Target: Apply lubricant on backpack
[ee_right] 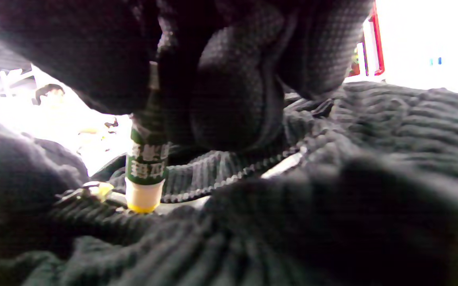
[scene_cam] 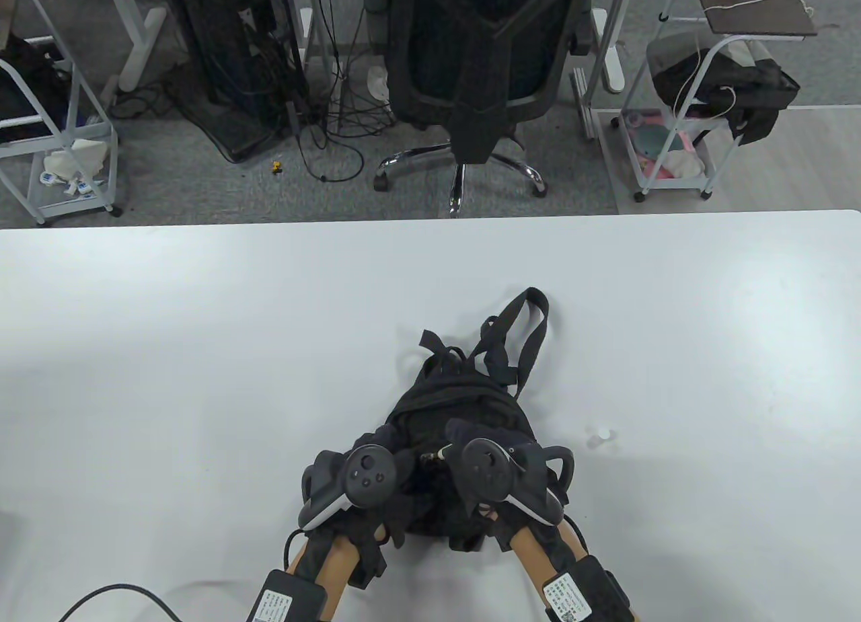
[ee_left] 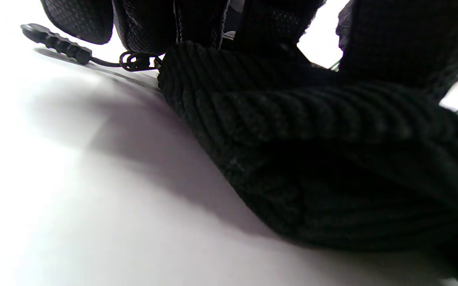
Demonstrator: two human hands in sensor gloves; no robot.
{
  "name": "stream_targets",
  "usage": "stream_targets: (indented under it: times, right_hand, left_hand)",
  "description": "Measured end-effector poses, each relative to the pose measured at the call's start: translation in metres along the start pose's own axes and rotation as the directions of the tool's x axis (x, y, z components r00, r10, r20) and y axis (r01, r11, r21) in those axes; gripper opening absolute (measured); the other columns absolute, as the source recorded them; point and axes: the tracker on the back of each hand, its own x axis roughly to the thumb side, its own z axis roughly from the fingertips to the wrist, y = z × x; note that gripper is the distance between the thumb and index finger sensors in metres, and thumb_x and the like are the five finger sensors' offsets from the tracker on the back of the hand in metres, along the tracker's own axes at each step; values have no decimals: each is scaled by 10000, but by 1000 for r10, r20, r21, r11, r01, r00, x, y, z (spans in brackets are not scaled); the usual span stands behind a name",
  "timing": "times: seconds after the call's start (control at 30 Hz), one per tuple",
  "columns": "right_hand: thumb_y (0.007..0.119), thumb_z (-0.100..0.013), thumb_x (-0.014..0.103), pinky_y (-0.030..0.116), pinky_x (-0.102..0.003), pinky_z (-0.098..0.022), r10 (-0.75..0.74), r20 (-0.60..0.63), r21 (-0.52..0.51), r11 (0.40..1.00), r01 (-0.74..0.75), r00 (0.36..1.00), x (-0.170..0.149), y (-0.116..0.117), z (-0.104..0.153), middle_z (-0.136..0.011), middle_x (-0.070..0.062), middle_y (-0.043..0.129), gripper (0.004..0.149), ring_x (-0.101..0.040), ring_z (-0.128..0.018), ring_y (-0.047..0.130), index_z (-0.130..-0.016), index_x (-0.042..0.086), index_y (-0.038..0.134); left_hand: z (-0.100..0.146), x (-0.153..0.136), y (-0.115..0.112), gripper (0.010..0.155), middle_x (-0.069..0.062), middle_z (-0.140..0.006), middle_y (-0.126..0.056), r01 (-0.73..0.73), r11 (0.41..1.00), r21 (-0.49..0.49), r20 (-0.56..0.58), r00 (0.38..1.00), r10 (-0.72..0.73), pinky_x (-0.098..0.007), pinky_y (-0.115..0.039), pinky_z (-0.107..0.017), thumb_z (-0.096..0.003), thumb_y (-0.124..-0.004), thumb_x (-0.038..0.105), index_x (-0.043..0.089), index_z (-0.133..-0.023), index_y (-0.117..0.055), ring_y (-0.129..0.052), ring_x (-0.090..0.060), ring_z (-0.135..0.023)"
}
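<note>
Loads of bare worktop [scene_cam: 202, 353] from 9 round to 3 o'clock. Only snags: backpack [scene_cam: 464, 407] straps sprawling toward 12, small white cap [scene_cam: 601, 436] just beside at 3.

The backpack [scene_cam: 464, 407] is showing as black ribbed cloth, corduroy-like, matt and rough, with flat woven straps [scene_cam: 521, 333] trailing toward 12 o'clock. The table [scene_cam: 202, 353] is looking smooth, white and faintly glossy. The lubricant stick [ee_right: 146, 167] is wearing a shiny green printed label over a smooth cream plastic tip. The zipper pull [ee_left: 56, 41] is appearing as ridged matt black plastic. Both gloves are reading as knitted black fabric.
</note>
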Motion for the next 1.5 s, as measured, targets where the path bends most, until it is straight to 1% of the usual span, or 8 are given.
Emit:
stream_targets:
  times: [0.4,0.53,0.67,0.83,0.9,1.0,1.23,1.5]
  right_hand:
    - [923,-432,459,872,-404,-542,22,-17,-7,1000,-22,1000,-9,-4,3,-711,50,1017,443,-132,-492,1121,-856,348,859]
    - [906,-430,464,866,-422,-530,-118,-25,-95,989,115,993,-21,-26,9,-712,41,1000,473,-138,-477,1109,-874,322,827]
    - [902,-428,475,847,-446,-535,-251,-1,-89,964,250,968,-34,-47,16,-727,40,977,492,-148,-488,1079,-883,317,803]
    - [891,-435,484,833,-454,-550,-545,-7,-65,837,544,838,-52,-56,24,-752,43,956,500,-144,-509,1060,-894,320,782]
    - [898,-434,473,833,-458,-548,-681,-1,-54,731,680,732,-57,-49,29,-761,35,955,501,-152,-520,1064,-895,315,780]
    - [909,-432,453,826,-469,-551,-763,4,-28,646,763,647,-59,-38,33,-780,23,947,505,-168,-542,1063,-898,313,775]
    - [909,-435,452,818,-465,-575,-776,38,21,630,776,629,-50,-31,33,-802,33,933,510,-154,-571,1058,-907,330,757]
    - [905,-446,446,811,-459,-595,-787,35,37,617,786,616,-48,-26,33,-829,42,915,515,-148,-604,1051,-920,342,736]
  left_hand:
    - [0,-1,1,793,-283,-1115,-556,-5,1000,-2,-7,1000,5,-728,-612,-654,-360,-958,606,87,-951,-851,-684,-619,-940]
    - [3,-3,6,806,-290,-1101,-586,-58,997,59,-3,998,59,-728,-620,-651,-360,-952,602,55,-944,-851,-703,-611,-935]
    - [9,-4,23,879,-287,-1107,-559,-141,975,169,25,990,138,-724,-620,-655,-367,-939,608,61,-1024,-732,-697,-602,-939]
    - [15,-3,38,926,-265,-1093,-594,-405,871,278,187,912,364,-717,-643,-650,-365,-943,604,103,-1076,-626,-748,-565,-922]
    - [16,-1,38,929,-259,-1087,-607,-567,786,248,290,817,498,-720,-647,-648,-367,-955,586,106,-1083,-609,-759,-557,-918]
    - [16,3,38,913,-234,-1073,-653,-662,724,195,381,731,566,-718,-677,-637,-361,-973,569,126,-1078,-622,-807,-533,-896]
    - [22,17,46,813,-153,-985,-797,-701,679,218,472,685,556,-689,-748,-600,-358,-1004,507,135,-1019,-712,-922,-460,-808]
    - [24,18,47,687,-108,-914,-877,-664,712,228,473,715,515,-669,-783,-574,-367,-1017,457,161,-949,-802,-972,-425,-747]
